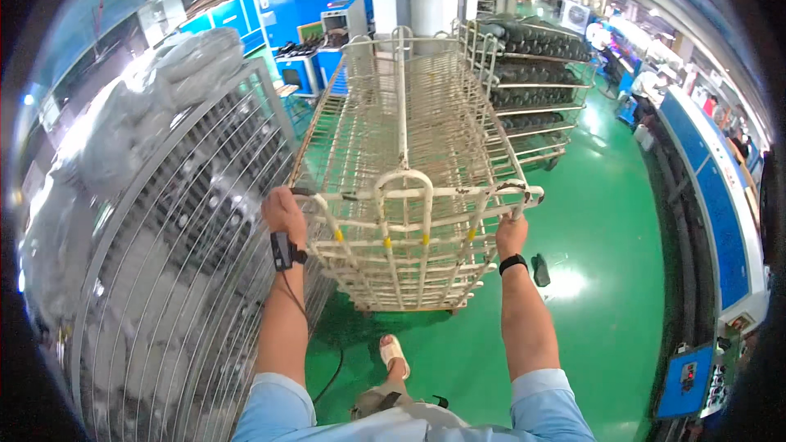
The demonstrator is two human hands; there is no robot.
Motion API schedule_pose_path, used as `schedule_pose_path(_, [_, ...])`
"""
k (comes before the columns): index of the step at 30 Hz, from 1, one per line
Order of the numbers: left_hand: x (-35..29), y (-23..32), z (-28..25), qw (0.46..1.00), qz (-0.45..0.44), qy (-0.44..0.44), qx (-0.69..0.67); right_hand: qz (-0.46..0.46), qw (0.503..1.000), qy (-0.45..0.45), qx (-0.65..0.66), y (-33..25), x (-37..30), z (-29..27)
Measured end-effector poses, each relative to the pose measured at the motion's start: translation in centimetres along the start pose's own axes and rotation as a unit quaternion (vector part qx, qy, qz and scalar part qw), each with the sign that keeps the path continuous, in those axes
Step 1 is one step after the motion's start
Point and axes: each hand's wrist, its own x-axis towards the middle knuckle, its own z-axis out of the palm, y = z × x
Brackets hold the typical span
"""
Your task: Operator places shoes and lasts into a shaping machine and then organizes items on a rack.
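Straight in front of me stands a tall cream-painted wire rack trolley (pixel 404 221) with many stacked shelf layers and chipped, worn paint. Its wire shelves show no load that I can make out. My left hand (pixel 284 214) is closed around the left end of its upper frame; a small black device is strapped to that wrist, with a cable hanging down. On the opposite side my right hand (pixel 512 234) grips the right corner post below the top bar, its fingers partly hidden behind the tube. A black band circles the right wrist.
A wire cage (pixel 176 229) piled with clear plastic bags (pixel 155 98) stands close on the left. Beyond the trolley at right is another rack (pixel 536 74) loaded with dark items. A dark shoe-shaped piece (pixel 540 270) lies on the green floor. Blue-panelled machinery (pixel 712 213) lines the right.
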Motion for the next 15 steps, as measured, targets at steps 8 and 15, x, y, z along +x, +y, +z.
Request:
schedule_pose_path(8, [5.9, -1.6, 11.4, 0.999, -0.018, -0.047, 0.01, 0.002, 1.0, 0.027, -0.009, 2.7, 12.4, 11.2])
schedule_pose_path(15, [11.5, -5.3, 21.7, 0.988, -0.067, -0.111, -0.081, 0.118, 0.986, -0.098, 0.062, 5.8, 25.2, 19.6])
